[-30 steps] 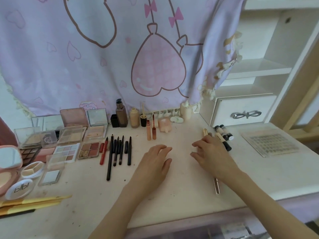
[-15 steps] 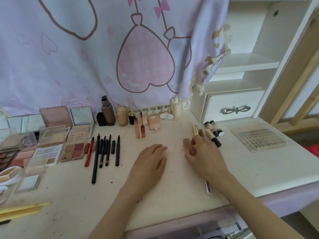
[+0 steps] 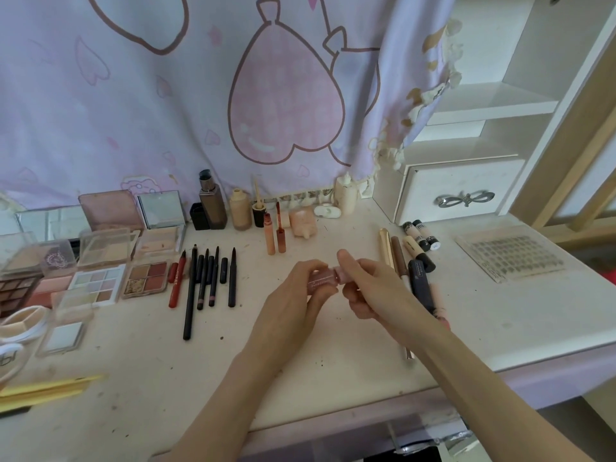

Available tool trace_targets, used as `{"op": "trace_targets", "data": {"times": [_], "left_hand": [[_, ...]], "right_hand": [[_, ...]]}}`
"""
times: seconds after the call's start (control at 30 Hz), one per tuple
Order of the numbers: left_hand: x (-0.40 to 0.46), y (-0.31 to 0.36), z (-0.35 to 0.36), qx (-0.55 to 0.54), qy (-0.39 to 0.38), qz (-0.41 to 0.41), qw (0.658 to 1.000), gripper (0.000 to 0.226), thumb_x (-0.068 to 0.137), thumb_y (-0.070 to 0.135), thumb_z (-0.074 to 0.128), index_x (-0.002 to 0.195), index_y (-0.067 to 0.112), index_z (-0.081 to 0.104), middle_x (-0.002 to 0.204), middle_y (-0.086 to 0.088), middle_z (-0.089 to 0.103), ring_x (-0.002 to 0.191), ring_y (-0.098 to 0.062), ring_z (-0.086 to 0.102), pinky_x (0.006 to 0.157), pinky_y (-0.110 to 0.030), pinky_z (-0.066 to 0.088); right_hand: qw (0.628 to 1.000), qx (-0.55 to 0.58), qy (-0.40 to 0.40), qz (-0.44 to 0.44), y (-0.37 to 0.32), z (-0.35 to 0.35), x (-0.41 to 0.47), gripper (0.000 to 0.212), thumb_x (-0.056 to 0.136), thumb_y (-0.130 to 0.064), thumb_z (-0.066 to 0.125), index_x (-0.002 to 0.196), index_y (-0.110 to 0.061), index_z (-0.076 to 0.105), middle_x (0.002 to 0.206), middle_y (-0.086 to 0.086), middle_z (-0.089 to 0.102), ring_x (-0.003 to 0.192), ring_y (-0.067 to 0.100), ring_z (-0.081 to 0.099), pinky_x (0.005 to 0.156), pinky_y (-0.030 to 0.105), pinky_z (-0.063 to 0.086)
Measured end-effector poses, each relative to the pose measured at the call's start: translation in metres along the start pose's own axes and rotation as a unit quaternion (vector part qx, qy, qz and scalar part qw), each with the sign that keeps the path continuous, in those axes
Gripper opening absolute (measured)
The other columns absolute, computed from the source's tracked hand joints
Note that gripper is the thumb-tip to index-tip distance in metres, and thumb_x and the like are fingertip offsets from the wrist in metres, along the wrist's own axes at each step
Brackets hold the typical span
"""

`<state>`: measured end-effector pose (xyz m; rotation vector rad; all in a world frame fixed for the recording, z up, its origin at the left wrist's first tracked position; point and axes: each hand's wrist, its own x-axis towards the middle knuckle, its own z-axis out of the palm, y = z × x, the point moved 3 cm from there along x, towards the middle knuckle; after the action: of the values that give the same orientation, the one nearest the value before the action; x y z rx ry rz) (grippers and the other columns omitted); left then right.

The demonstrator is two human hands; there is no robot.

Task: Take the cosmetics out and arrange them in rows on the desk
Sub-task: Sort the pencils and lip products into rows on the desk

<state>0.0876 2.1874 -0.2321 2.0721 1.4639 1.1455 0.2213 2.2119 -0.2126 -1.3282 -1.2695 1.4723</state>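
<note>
Holding pink tube [image 3: 322, 279], label unreadable, both hands

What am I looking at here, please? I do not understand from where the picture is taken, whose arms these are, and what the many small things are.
There is no machine. A person wears a camera on the head, so it looks forward and down along that person's own two bare arms. The left hand and the right hand together hold one small pink lip gloss tube above the desk; each grips one end. On the desk lie cosmetics in rows: open eyeshadow palettes at the left, dark pencils beside them, small bottles at the back by the pink curtain, and more tubes at the right. A white drawer stands behind these.
</note>
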Motion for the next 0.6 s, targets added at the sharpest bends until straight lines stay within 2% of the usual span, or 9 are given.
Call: {"op": "trace_targets", "data": {"times": [0.1, 0.2, 0.27, 0.3, 0.37, 0.43, 0.47, 0.53, 0.6], "left_hand": [[-0.001, 0.003, -0.001, -0.036, 0.028, -0.040, 0.998, 0.028, 0.083, 0.049, 0.038, 0.098, 0.025, 0.037, 0.094, 0.010, 0.061, 0.082, -0.010, 0.060, 0.068, -0.019, 0.046], [-0.001, 0.002, -0.003, -0.096, 0.088, -0.076, 0.989, 0.016, 0.094, 0.029, 0.044, 0.083, 0.019, 0.039, 0.077, 0.009, 0.065, 0.071, -0.012, 0.063, 0.062, -0.023, 0.046], [0.002, 0.000, -0.005, -0.124, 0.113, -0.106, 0.980, 0.019, 0.096, 0.019, 0.041, 0.077, 0.017, 0.038, 0.068, -0.008, 0.063, 0.061, -0.024, 0.056, 0.053, -0.027, 0.041], [0.003, -0.001, -0.006, -0.143, 0.115, -0.126, 0.975, 0.022, 0.096, 0.018, 0.039, 0.074, 0.016, 0.037, 0.064, -0.010, 0.060, 0.055, -0.025, 0.049, 0.049, -0.025, 0.037], [0.007, -0.002, -0.005, -0.214, 0.106, -0.163, 0.957, 0.029, 0.098, 0.018, 0.033, 0.069, 0.016, 0.034, 0.050, 0.003, 0.048, 0.044, -0.013, 0.036, 0.045, -0.021, 0.032], [0.009, -0.001, -0.006, -0.290, 0.096, -0.193, 0.932, 0.034, 0.101, 0.020, 0.027, 0.067, 0.014, 0.033, 0.044, 0.008, 0.038, 0.039, -0.008, 0.026, 0.040, -0.021, 0.025], [0.009, -0.001, -0.006, -0.307, 0.091, -0.202, 0.925, 0.036, 0.102, 0.022, 0.024, 0.068, 0.012, 0.033, 0.040, 0.008, 0.039, 0.037, -0.007, 0.024, 0.038, -0.020, 0.024], [0.009, -0.002, -0.007, -0.297, 0.095, -0.206, 0.927, 0.039, 0.102, 0.026, 0.022, 0.070, 0.009, 0.035, 0.038, 0.010, 0.046, 0.035, -0.005, 0.026, 0.038, -0.017, 0.025], [0.008, -0.003, -0.007, -0.253, 0.098, -0.193, 0.943, 0.038, 0.101, 0.028, 0.025, 0.073, 0.008, 0.041, 0.044, 0.008, 0.055, 0.039, -0.004, 0.034, 0.044, -0.018, 0.029]], "right_hand": [[1.000, 0.019, 0.007, -0.007, 0.002, 0.005, 0.001, 0.037, 0.093, -0.042, 0.051, 0.087, -0.006, 0.057, 0.048, -0.005, 0.038, 0.036, 0.006, 0.025, 0.037, 0.017, 0.022], [0.999, 0.025, -0.022, -0.029, 0.003, 0.011, 0.000, 0.033, 0.094, -0.039, 0.049, 0.083, -0.008, 0.054, 0.070, 0.011, 0.046, 0.039, 0.005, 0.027, 0.040, 0.018, 0.024], [0.998, 0.024, -0.035, -0.049, 0.004, 0.014, -0.002, 0.030, 0.095, -0.035, 0.049, 0.077, -0.011, 0.051, 0.063, 0.005, 0.045, 0.040, 0.006, 0.028, 0.041, 0.017, 0.026], [0.997, 0.002, -0.033, -0.075, 0.004, 0.015, -0.003, 0.028, 0.095, -0.032, 0.049, 0.076, -0.012, 0.049, 0.056, -0.003, 0.043, 0.041, 0.006, 0.029, 0.041, 0.017, 0.027], [0.981, -0.098, -0.017, -0.169, -0.001, 0.015, -0.006, 0.018, 0.094, -0.025, 0.052, 0.080, -0.014, 0.050, 0.050, -0.012, 0.044, 0.046, 0.005, 0.035, 0.046, 0.015, 0.032], [0.953, -0.178, -0.014, -0.245, -0.006, 0.016, -0.009, 0.006, 0.092, -0.021, 0.055, 0.087, -0.020, 0.051, 0.062, -0.012, 0.051, 0.056, 0.003, 0.043, 0.055, 0.013, 0.037], [0.944, -0.198, -0.018, -0.263, -0.008, 0.015, -0.010, 0.007, 0.091, -0.020, 0.056, 0.091, -0.025, 0.050, 0.070, -0.012, 0.053, 0.060, 0.001, 0.045, 0.059, 0.013, 0.038], [0.943, -0.210, -0.032, -0.254, -0.009, 0.013, -0.008, 0.012, 0.091, -0.023, 0.056, 0.098, -0.029, 0.048, 0.076, -0.012, 0.053, 0.062, -0.001, 0.047, 0.062, 0.013, 0.038], [0.959, -0.207, -0.031, -0.190, -0.007, 0.013, -0.005, 0.016, 0.089, -0.038, 0.054, 0.098, -0.025, 0.050, 0.067, -0.011, 0.053, 0.052, 0.001, 0.046, 0.057, 0.017, 0.037]]}}
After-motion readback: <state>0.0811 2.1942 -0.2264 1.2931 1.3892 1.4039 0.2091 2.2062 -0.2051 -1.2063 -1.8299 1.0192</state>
